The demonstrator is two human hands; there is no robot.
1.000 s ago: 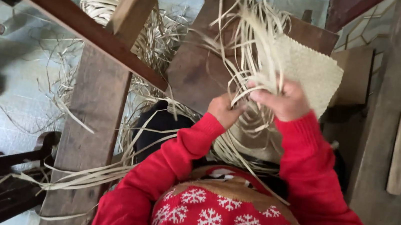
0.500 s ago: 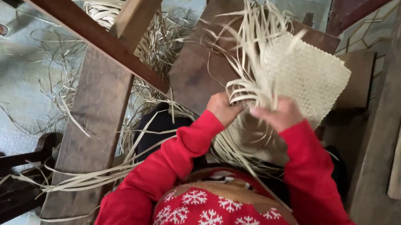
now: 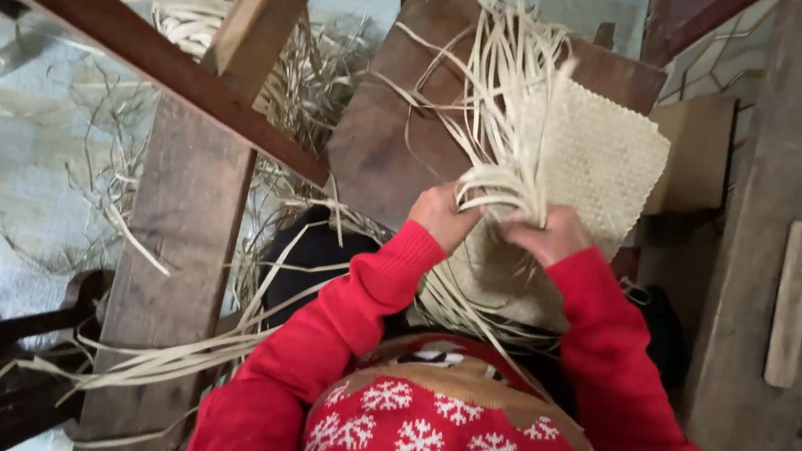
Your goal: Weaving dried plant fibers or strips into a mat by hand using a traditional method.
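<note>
Head view, weaving of a pale mat (image 3: 597, 162) from flat strips (image 3: 512, 87). The step in hand is judged to be the working of loose strips into the mat's unfinished edge. The left hand (image 3: 442, 215) is closed on a few strips just below that edge; the right hand (image 3: 543, 234) is pinched on a neighbouring bunch, the two grips almost touching. The woven part of the mat is held upright above and to the right of the grips, and its free strips fan upward and leftward from them. More strips hang below the grips, across the lap and red sleeves (image 3: 351, 311). A dark board (image 3: 386, 138) stands behind the grips; a wooden beam (image 3: 131, 34) crosses well to their left. The next move is judged to call for one strip to be separated and passed across its neighbours while the rest are kept taut.
</note>
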